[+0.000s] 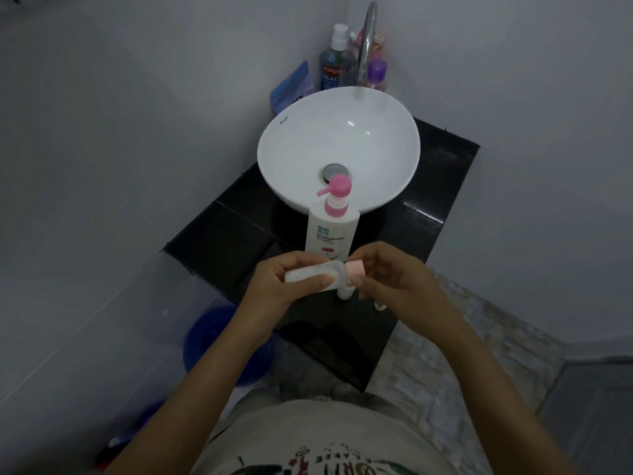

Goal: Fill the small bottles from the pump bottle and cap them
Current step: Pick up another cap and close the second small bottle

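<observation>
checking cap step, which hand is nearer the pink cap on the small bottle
Right. The right hand pinches the pink cap; the left hand grips the small bottle body, just left of the cap.

A black tiled counter [236, 228] set in the corner carries a white round basin [291, 156] at its far side. A white pump bottle [330, 234] with a pink pump stands just near of the basin, and beyond the basin, against the wall, several toiletry bottles [334, 66] cluster around the tap.
</observation>
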`<state>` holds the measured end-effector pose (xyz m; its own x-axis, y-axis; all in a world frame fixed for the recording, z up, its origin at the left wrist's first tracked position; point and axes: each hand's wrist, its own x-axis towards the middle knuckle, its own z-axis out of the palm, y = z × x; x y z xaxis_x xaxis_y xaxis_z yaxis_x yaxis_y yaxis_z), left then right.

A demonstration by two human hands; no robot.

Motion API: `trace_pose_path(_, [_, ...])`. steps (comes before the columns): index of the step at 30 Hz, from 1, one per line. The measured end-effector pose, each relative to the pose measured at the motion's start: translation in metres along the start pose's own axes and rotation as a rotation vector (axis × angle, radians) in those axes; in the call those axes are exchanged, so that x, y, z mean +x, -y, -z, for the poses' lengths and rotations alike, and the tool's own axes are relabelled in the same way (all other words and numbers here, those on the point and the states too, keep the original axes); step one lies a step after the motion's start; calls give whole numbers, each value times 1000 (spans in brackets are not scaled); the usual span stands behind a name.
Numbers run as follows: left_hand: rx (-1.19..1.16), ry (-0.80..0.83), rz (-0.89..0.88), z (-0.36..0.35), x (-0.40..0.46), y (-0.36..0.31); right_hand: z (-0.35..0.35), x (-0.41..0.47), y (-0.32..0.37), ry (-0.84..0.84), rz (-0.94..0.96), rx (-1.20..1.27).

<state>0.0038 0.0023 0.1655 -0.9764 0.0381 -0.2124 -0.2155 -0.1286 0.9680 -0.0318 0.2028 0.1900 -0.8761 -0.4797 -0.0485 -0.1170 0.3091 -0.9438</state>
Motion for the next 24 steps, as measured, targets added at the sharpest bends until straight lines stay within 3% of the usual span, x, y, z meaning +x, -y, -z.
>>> trace_pose_path(5, [16,3,-5,-2,1,-1,-8,2,3,-102,-78,14])
trace_pose_path(9, [3,-11,-11,0,1,-3,-2,1,2,-23,-12,42])
trace_pose_path(15, [28,10,-35,-1,3,-2,-12,4,4,-172,-140,58])
trace_pose_path(19, [31,13,-30,1,3,-1,-8,1,8,-89,-78,145])
trace_pose_path(24, [36,16,-46,0,4,2,-13,1,7,-142,-146,122])
